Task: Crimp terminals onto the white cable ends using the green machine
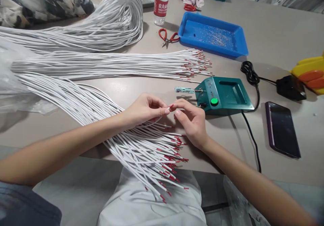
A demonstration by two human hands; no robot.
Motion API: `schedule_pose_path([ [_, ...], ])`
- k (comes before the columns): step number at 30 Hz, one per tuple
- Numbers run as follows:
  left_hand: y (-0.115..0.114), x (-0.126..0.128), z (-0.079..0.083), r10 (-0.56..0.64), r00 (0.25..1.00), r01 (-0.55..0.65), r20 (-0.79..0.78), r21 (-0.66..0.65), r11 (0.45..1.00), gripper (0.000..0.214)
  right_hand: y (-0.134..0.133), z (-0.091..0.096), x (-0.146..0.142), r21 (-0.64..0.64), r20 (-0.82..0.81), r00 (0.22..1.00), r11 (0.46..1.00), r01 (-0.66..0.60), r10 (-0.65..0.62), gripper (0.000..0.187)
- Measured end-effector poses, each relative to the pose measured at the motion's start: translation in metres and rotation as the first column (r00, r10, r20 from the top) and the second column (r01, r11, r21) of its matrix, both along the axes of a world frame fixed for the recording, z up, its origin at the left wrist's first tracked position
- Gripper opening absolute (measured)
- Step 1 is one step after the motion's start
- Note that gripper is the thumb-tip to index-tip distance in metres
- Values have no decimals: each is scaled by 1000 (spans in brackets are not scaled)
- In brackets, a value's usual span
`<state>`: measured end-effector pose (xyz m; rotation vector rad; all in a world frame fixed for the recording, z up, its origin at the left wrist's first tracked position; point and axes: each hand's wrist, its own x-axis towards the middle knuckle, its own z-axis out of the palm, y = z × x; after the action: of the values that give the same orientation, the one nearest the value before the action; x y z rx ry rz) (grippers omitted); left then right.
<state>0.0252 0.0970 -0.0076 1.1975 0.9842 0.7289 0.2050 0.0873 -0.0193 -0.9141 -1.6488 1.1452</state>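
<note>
Between thumb and forefinger, my left hand (145,113) pinches a white cable close to its red-tipped end. My right hand (191,119) is at that end from the other side, its forefinger by the red tip and its thumb apart from the forefinger. Below both hands a fanned bundle of white cables (141,155) with red wire ends hangs over the table edge. Just beyond my right hand stands a green machine (226,96) with a lit green button and a pale clip-like piece sticking out to the left.
Behind lie another cable bundle (113,64) and a coiled one (121,20). Farther back are red-handled cutters (167,38), a blue tray (212,33) with small scraps and a water bottle (161,3). A phone (282,129), black power adapter (291,86) and cord are at the right.
</note>
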Motion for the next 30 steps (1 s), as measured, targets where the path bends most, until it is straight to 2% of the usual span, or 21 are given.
schedule_pose_path([
  [4,-2,3,3,56,997,-53,-53,49,997,30,-1,-1,-1,98,76,997,995,11,-19,7],
  [8,-2,4,5,47,997,-44,-62,53,998,32,1,-5,-1,283,185,978,958,43,-99,4],
  [12,-1,2,3,-67,998,67,-14,41,997,34,6,-5,2,449,251,961,894,-7,-118,10],
  [15,-2,1,2,-173,984,176,-42,79,981,34,5,-1,4,449,271,957,893,-34,-100,12],
  [17,-4,-1,2,-155,976,189,-154,243,951,31,2,4,4,311,238,969,950,-18,-59,14],
  [18,-5,-2,1,-106,968,188,-229,372,909,29,-1,6,3,171,197,980,985,-11,-23,15],
  [19,-6,-4,1,-45,951,202,-305,507,838,26,-3,8,3,-17,138,990,1000,-23,25,16],
  [20,-7,-6,0,16,928,238,-373,624,744,24,-5,11,2,-230,57,995,971,-68,83,18],
  [21,-8,-8,0,64,901,291,-428,709,642,21,-7,13,2,-430,-45,989,891,-148,142,20],
  [22,-9,-10,-1,91,878,349,-470,759,550,19,-9,15,1,-580,-157,969,777,-246,190,21],
  [23,-9,-12,-1,106,863,389,-494,784,483,18,-11,17,1,-667,-255,942,665,-336,219,22],
  [24,-10,-12,-2,120,862,394,-492,801,451,18,-12,18,0,-704,-323,919,591,-394,227,22],
  [25,-10,-12,-2,133,875,363,-465,812,457,18,-12,19,0,-712,-352,911,570,-410,215,22],
  [26,-10,-10,-2,136,894,306,-427,803,511,17,-12,18,1,-701,-334,924,607,-375,185,21],
  [27,-10,-8,-1,120,915,239,-384,760,605,17,-10,17,2,-663,-268,953,690,-289,142,20],
  [28,-9,-6,0,87,938,175,-337,672,719,18,-8,15,2,-577,-167,982,799,-168,85,18],
  [29,-8,-4,1,35,958,132,-286,544,828,19,-6,12,4,-432,-49,999,901,-36,16,16],
  [30,-6,-2,2,-23,973,116,-230,398,910,22,-3,9,5,-233,70,996,970,73,-58,14],
])
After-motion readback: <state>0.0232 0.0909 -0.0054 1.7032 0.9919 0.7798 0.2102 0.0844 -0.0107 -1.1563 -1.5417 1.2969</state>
